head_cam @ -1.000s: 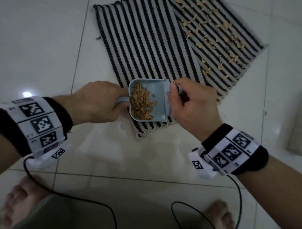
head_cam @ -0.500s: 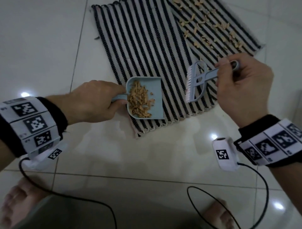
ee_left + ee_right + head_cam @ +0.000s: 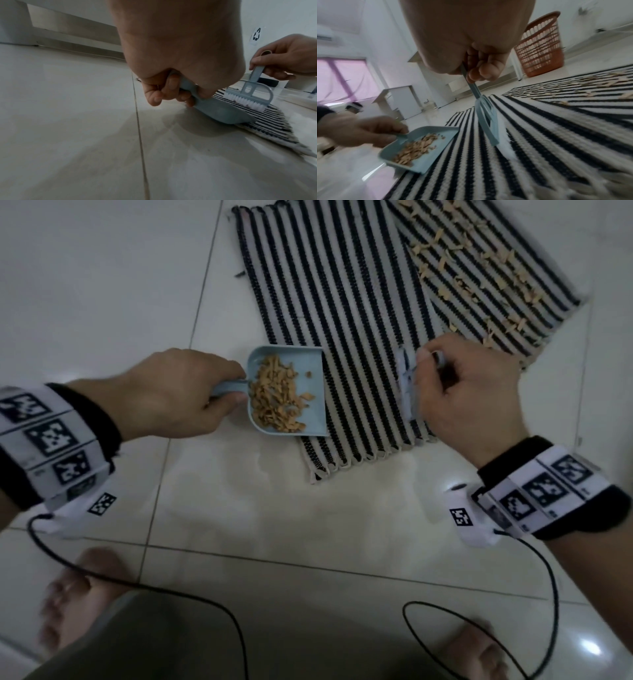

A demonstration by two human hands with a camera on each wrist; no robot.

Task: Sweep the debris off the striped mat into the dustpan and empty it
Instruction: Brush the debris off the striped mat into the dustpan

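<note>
A black-and-white striped woven mat [image 3: 342, 337] lies flat on the white tiled floor [image 3: 102, 285]. A pale blue plastic dustpan [image 3: 310, 402] rests with its open front edge on the mat's near left corner and its short handle out over the floor. It holds a heap of tan, chip-like debris [image 3: 277, 398]. A pale blue plastic brush with white bristles [image 3: 247, 100] stands on the mat, just to the right of the dustpan, bristles down on the stripes. More tan scattered debris [image 3: 479, 268] lies on the mat's far right part.
</note>
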